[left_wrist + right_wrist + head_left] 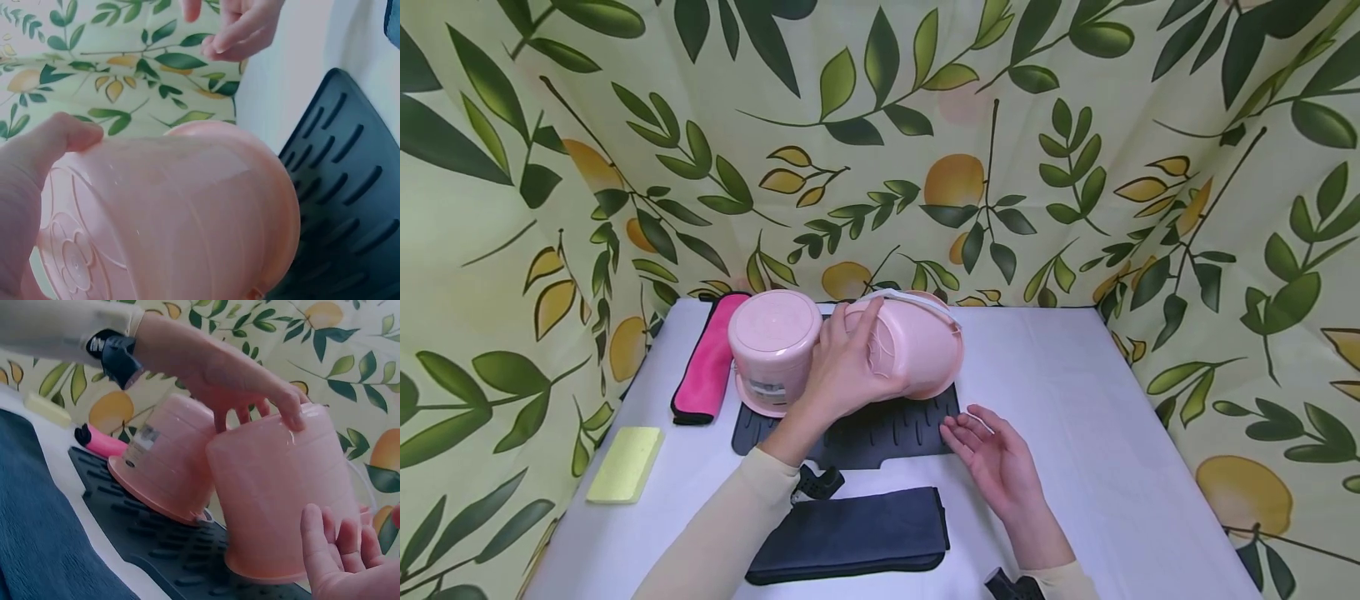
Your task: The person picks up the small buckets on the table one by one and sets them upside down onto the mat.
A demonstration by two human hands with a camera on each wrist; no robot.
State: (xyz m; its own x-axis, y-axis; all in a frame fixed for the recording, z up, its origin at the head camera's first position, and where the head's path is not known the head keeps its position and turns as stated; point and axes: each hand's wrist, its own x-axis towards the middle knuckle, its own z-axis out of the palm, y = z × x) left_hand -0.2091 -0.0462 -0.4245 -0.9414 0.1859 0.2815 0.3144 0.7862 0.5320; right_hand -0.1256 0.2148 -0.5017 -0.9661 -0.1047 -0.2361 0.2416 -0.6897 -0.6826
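My left hand (842,367) grips a pink bucket (921,346) by its base, thumb on one side and fingers on the other. The bucket is tilted over the dark ridged mat (880,433), its rim turned to the right; a flower relief shows on its base in the left wrist view. A white handle (917,297) lies along its far side. Beside it a second pink bucket (775,333) stands upside down on the mat. My right hand (996,458) is held palm up near the mat's right edge, fingers loosely bent, apart from the bucket and holding nothing.
A folded dark cloth (850,533) lies in front of the mat. To the left are a rolled pink cloth (709,362) and a yellow sponge (625,465). Leaf-patterned fabric (880,208) hangs around the back and sides of the white table (1060,375).
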